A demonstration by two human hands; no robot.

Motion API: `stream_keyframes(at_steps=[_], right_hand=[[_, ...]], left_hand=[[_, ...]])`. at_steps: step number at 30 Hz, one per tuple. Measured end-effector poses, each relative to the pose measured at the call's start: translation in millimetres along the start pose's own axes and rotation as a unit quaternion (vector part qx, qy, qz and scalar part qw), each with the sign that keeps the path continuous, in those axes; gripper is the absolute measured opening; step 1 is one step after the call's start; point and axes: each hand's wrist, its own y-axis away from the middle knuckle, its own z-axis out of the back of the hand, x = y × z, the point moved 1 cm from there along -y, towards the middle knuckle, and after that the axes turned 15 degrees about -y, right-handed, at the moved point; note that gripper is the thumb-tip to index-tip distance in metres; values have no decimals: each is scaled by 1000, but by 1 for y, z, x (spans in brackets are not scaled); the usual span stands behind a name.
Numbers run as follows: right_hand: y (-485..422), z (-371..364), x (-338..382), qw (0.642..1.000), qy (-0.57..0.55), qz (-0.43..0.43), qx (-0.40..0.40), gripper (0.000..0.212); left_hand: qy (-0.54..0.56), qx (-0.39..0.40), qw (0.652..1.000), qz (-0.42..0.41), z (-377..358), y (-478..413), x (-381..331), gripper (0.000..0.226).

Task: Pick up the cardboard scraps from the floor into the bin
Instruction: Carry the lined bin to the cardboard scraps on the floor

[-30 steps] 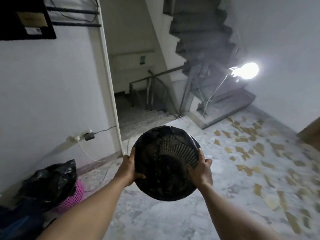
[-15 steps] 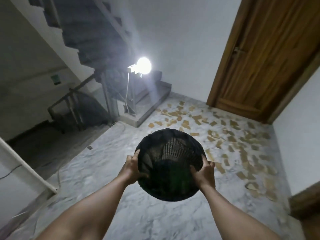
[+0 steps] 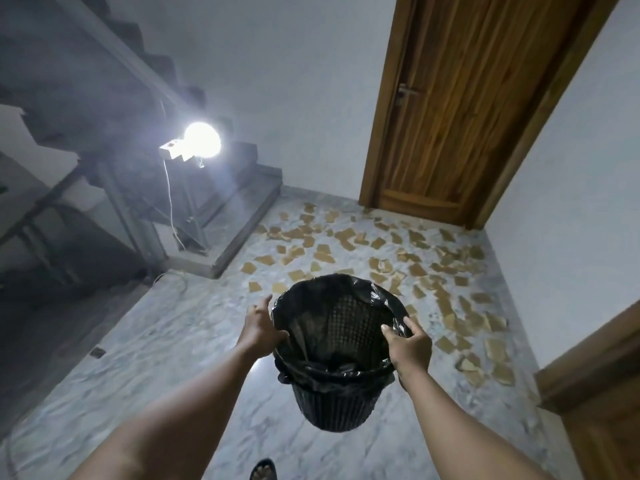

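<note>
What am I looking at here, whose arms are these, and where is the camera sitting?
There is no machine here. The arms belong to a person, and the single camera is worn on their head, looking forward and down. That is why you see the left hand and the right hand from behind. Together the hands hold a black mesh bin by its rim, up off the floor. It is lined with a black bag. The marble floor ahead is strewn with brown cardboard scraps, between the stair steps and a wooden door. A bright lamp shines by the stairs.
</note>
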Motion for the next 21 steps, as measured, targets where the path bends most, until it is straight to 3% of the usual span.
stream_keyframes(at_steps=[8,15,21], right_hand=[[-90,-108,33,998,60,13,-15,62],[-175,-180,52,997,78,4,-27,63],[-275,-247,45,996,87,-34,3,64]], left_hand=[[4,55,997,-50,33,-140,-2,72],[-13,38,998,-58,53,-267,-21,87],[-84,43,995,-37,54,-366,-42,75]])
